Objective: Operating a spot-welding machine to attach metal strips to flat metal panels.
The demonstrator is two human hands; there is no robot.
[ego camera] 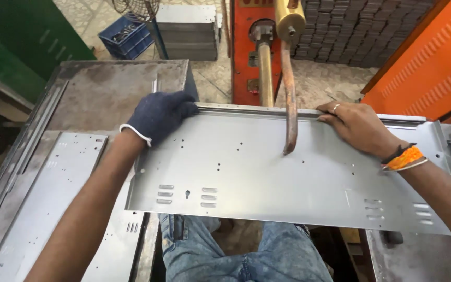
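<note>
Soft, even daylight fills the scene; the steel panel (267,172) shows a pale sheen without hard glare, shadows are weak, focus is sharp, and the edges bend slightly

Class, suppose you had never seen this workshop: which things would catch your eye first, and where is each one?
First, the wide grey sheet-metal panel across the middle, its far edge held by the gloved left hand and the bare right hand. Next, the curved copper electrode arm coming down from the orange machine to the panel between the hands. At right stands a bright orange cabinet.
</note>
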